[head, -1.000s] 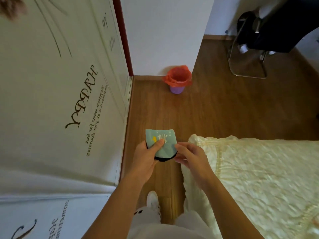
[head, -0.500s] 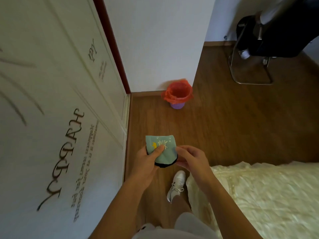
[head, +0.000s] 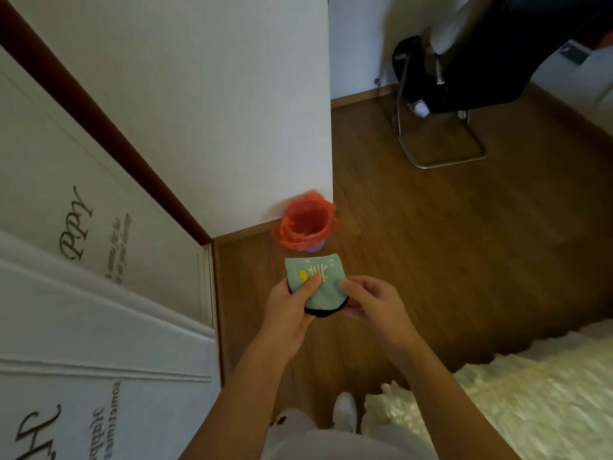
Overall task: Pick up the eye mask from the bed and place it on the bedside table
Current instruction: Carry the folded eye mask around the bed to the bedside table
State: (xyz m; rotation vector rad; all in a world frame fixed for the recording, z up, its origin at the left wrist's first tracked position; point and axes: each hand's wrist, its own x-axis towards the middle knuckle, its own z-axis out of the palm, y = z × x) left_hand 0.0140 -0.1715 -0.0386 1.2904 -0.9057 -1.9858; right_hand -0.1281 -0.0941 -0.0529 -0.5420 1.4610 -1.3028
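Observation:
The eye mask (head: 323, 288) is pale teal with a yellow moon, light lash marks and a black rim, folded in half. Both hands hold it in the air above the wooden floor, in front of my body. My left hand (head: 292, 310) grips its left side with the thumb pressed on the front. My right hand (head: 371, 305) pinches its right edge between thumb and fingers. The cream quilted bed (head: 504, 400) lies at the lower right, apart from the mask. No bedside table is in view.
White wardrobe doors (head: 99, 293) with printed lettering fill the left. A small purple bin with a red bag (head: 306, 227) stands at the wall corner ahead. A metal-framed chair (head: 441, 127) is at the far right. My white shoe (head: 345, 411) is on the floor.
The view has swung away from the bed, which has slid to the lower right corner. The bin now sits nearer the mask. Both hands keep the same grip.

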